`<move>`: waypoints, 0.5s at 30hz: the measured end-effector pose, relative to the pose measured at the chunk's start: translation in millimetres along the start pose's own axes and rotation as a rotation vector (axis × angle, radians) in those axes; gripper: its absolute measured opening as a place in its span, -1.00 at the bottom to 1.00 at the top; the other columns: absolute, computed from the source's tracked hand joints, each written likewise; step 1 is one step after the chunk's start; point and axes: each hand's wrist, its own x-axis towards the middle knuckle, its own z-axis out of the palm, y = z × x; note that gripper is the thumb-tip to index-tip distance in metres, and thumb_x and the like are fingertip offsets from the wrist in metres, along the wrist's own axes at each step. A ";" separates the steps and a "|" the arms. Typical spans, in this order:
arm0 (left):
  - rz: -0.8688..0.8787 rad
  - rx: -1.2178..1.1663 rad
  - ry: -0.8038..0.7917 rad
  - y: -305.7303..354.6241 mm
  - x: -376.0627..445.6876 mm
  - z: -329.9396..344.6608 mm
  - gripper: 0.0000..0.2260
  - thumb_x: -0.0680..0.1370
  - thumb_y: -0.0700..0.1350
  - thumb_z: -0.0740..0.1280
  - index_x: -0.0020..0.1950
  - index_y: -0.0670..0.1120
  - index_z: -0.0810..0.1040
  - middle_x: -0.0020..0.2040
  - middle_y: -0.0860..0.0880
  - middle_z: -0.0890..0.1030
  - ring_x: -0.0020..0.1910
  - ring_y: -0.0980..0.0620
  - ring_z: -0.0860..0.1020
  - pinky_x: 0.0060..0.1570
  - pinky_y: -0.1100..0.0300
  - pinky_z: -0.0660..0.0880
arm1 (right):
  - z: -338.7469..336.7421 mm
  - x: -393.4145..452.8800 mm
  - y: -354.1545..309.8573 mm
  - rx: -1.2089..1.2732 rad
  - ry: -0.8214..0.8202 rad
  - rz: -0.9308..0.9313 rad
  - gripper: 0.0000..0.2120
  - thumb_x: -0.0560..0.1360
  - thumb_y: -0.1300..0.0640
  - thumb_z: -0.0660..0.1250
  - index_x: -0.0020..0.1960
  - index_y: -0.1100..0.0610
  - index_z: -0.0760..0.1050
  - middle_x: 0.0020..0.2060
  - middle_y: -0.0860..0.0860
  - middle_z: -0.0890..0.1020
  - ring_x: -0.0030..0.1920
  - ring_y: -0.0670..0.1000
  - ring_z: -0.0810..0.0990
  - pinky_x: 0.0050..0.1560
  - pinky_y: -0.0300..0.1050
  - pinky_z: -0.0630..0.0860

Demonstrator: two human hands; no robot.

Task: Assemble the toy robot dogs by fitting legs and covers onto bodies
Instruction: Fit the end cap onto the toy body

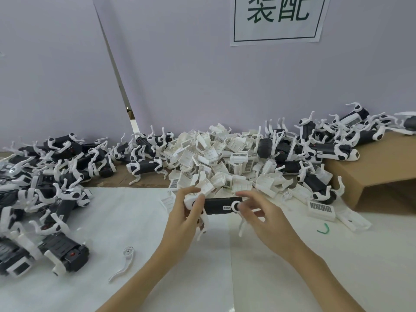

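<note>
A black toy dog body (217,205) hangs just above the white table sheet at centre. My left hand (185,218) grips its left end, fingers curled over the white head part. My right hand (258,216) pinches a white leg (238,213) at the body's right end, its round hub against the black side. Another white leg hangs below my left hand. A loose white leg (123,263) lies on the sheet at lower left. A heap of white covers (216,158) sits right behind my hands.
Assembled black-and-white dogs are piled at the left (45,188) and at the back right (326,143). A brown cardboard box (382,167) stands at the right. A barcoded white cover (320,209) and a green twist tie (324,229) lie on the sheet at right.
</note>
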 end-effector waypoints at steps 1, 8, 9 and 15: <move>-0.030 -0.014 0.038 0.1 0.7 1.4 -0.70 0.61 0.31 0.29 0.17 0.13 0.51 -0.26 -0.20 0.60 -0.26 -0.19 0.58 -0.28 0.12 0.59 | 3.0 -0.3 1.3 0.054 0.002 0.028 -0.62 0.63 -0.37 0.15 0.25 -0.22 0.57 0.01 -0.17 0.72 0.08 -0.10 0.66 0.11 -0.22 0.53; -0.032 -0.146 0.268 -1.7 8.9 -7.2 -0.72 0.74 0.12 0.19 0.15 -0.10 0.45 -0.32 -0.09 0.56 -0.34 -0.02 0.56 -0.38 0.27 0.53 | 2.0 12.1 28.1 -0.598 -0.019 -0.002 -0.60 0.71 0.20 0.17 0.52 -0.02 0.38 0.58 -0.16 0.26 0.62 -0.09 0.14 0.58 -0.15 0.15; -0.029 -0.157 0.271 -1.4 9.4 -7.8 -0.73 0.74 0.09 0.19 0.15 -0.10 0.46 -0.32 -0.07 0.57 -0.35 0.00 0.57 -0.38 0.28 0.53 | 3.2 14.0 31.2 -0.669 -0.065 0.003 -0.58 0.71 0.21 0.15 0.55 -0.02 0.33 0.60 -0.14 0.22 0.65 -0.07 0.07 0.59 -0.13 0.09; -0.069 -0.152 0.228 -1.8 6.7 -6.6 -0.78 0.73 0.10 0.25 0.15 -0.04 0.50 -0.10 -0.26 0.63 -0.28 -0.01 0.60 -0.34 0.25 0.56 | 8.4 14.3 31.7 -0.810 0.003 -0.038 -0.58 0.67 0.14 0.26 0.51 0.03 0.34 0.30 -0.10 0.49 0.40 0.01 0.37 0.41 -0.08 0.27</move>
